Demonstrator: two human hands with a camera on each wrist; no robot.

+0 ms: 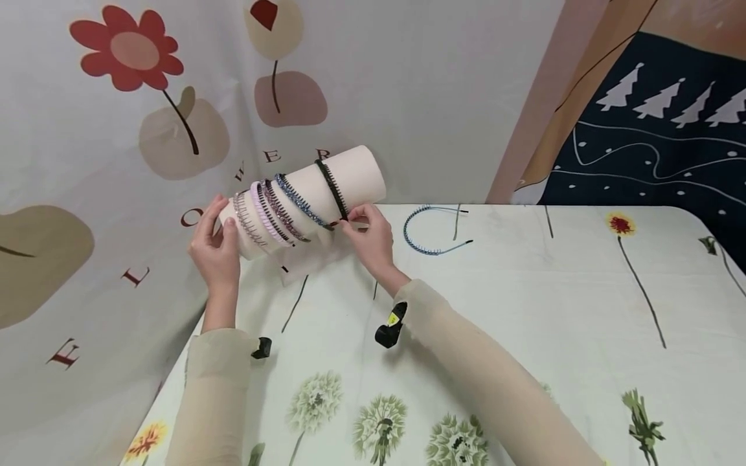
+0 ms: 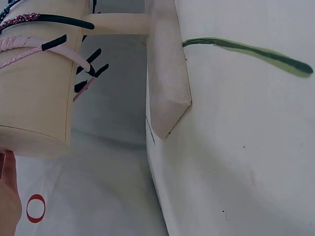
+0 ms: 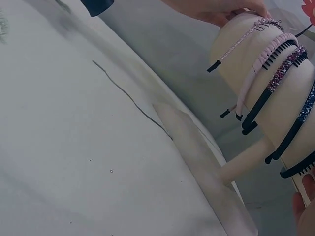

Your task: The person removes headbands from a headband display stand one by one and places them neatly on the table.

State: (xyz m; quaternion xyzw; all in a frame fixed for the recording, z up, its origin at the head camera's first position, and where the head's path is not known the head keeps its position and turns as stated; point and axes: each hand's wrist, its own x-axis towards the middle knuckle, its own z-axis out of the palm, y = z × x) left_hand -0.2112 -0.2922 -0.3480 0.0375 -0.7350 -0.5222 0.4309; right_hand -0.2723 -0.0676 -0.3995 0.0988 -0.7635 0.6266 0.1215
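A cream cylindrical headband stand (image 1: 364,175) lies sideways on its post (image 2: 118,23) and base (image 2: 168,73). My left hand (image 1: 215,252) holds its left end, thumb on the near face. Around the cylinder sit a thin pink headband (image 1: 247,223), a lilac one, a pink-purple glitter headband (image 3: 284,71) and a blue glitter headband (image 1: 296,199). Farthest right is a black toothed headband (image 1: 331,184). Its near end is pinched by my right hand (image 1: 374,241), whose fingers barely show at the right wrist view's edge.
A loose blue headband (image 1: 406,232) lies on the table to the right of the stand, its ends pointing right. The flower-print tablecloth (image 1: 524,278) covers the table. A printed cloth backdrop (image 1: 408,97) hangs right behind the stand.
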